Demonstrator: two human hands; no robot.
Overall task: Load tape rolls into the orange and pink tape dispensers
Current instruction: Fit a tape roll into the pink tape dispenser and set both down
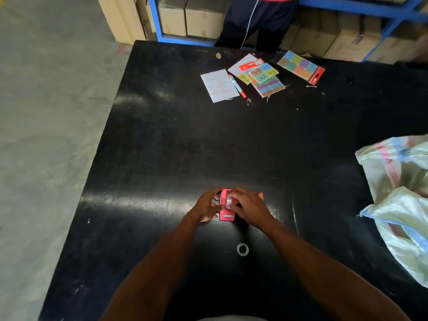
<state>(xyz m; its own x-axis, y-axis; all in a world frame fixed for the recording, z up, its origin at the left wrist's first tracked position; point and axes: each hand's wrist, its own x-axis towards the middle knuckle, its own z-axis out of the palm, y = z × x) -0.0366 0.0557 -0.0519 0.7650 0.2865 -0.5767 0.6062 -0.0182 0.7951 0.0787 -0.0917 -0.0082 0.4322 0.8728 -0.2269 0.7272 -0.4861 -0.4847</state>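
Black table beside grey concrete floor

- Two hands: left, right
- One pink dispenser
- One orange dispenser, mostly hidden
- One clear tape roll
- One loose ring
- One marker
- Two sacks
- One white label sheet

A warehouse or stockroom: cardboard cartons stacked in blue steel racking at twelve o'clock, bare concrete floor at nine.
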